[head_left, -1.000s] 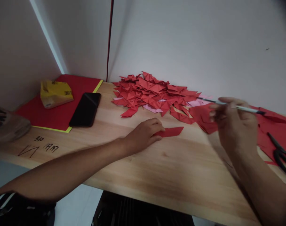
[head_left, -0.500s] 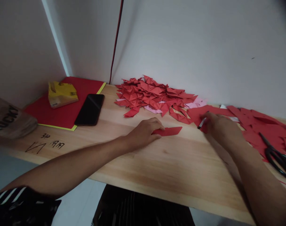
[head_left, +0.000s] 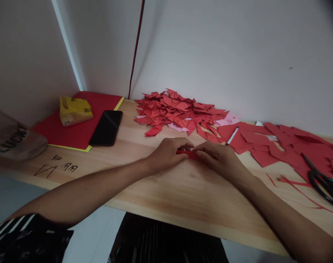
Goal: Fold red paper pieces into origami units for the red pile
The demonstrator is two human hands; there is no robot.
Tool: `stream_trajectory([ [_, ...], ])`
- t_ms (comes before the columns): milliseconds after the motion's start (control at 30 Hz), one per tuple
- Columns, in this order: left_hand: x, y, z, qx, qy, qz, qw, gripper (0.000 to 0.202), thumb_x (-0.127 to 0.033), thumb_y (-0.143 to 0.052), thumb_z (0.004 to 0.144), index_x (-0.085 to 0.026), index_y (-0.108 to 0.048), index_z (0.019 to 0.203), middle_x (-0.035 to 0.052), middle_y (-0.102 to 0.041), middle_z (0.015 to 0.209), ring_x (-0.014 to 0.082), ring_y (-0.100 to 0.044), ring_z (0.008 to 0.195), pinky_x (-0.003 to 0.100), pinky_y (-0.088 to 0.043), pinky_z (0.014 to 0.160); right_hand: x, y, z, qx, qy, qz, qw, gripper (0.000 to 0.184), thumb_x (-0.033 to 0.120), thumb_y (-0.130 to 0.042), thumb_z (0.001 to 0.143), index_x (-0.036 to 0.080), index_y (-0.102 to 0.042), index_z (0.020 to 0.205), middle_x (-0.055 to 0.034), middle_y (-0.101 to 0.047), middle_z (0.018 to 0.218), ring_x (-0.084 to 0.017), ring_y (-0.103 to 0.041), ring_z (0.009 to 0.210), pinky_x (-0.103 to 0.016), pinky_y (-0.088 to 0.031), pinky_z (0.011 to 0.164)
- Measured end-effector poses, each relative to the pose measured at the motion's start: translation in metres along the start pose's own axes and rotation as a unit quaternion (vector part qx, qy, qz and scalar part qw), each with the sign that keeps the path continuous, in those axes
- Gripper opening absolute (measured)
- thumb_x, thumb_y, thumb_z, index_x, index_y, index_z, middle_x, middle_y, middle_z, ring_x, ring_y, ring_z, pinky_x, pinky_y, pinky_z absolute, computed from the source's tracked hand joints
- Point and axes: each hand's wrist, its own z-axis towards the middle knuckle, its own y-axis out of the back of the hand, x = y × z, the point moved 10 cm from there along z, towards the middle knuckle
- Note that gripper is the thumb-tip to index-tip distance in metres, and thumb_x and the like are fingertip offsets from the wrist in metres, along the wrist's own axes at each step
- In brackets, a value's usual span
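Between both hands, low over the wooden table (head_left: 155, 190), is a small folded red paper piece (head_left: 192, 155). My left hand (head_left: 173, 150) pinches its left end between thumb and fingers. At the right end, the fingers of my right hand (head_left: 217, 155) close on the same paper and cover part of it. Just beyond the hands lies a heap of folded red paper pieces (head_left: 177, 109), with some pink ones among them. A white pen with a dark tip (head_left: 232, 136) rests on red paper near my right hand.
Flat red paper pieces (head_left: 262, 153) spread to the right, with black-handled scissors (head_left: 321, 182) and thin red offcuts (head_left: 300, 188). On the left are a black phone (head_left: 106, 128), a yellow packet (head_left: 75, 111) on red sheets (head_left: 70, 137), and a clear container (head_left: 18, 138) marked LUCKY.
My right hand has come left from the pen and the flat red sheets to the folded paper. My left hand has stayed on its end. The pen now lies uncovered.
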Motion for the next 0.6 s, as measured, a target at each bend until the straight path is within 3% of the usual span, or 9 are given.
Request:
stream_trajectory([
  [200,0.005,-0.004,0.0,0.001,0.041,-0.025,0.999,0.026,-0.01,-0.063,0.078,-0.017,-0.067,0.103,0.0038,-0.072,0.104,0.0154,-0.067,0.094,0.027,-0.05,0.085,0.005,-0.006,0.002,0.015,0.016,-0.048,0.999,0.024,0.03,-0.045,0.095,0.021,-0.059,0.078,-0.0022,-0.065,0.074,-0.016,-0.057,0.067,-0.028,-0.041,0.064],
  [400,-0.001,-0.009,0.001,0.014,0.035,-0.013,0.999,0.011,-0.026,-0.066,0.083,-0.015,-0.067,0.087,0.0015,-0.071,0.079,0.0131,-0.064,0.074,0.024,-0.046,0.07,0.016,-0.014,0.001,0.02,0.042,-0.095,0.994,0.029,0.029,-0.044,0.094,0.02,-0.052,0.067,-0.0009,-0.059,0.063,-0.015,-0.05,0.059,-0.028,-0.035,0.063],
  [600,0.001,-0.01,0.004,0.012,0.024,0.013,1.0,0.005,-0.015,-0.063,0.078,-0.014,-0.068,0.078,-0.0006,-0.067,0.071,0.0106,-0.059,0.067,0.02,-0.04,0.063,0.009,-0.012,0.001,0.028,0.01,-0.023,0.999,0.024,0.029,-0.048,0.091,0.019,-0.061,0.075,-0.0005,-0.063,0.067,-0.014,-0.054,0.062,-0.025,-0.036,0.058],
])
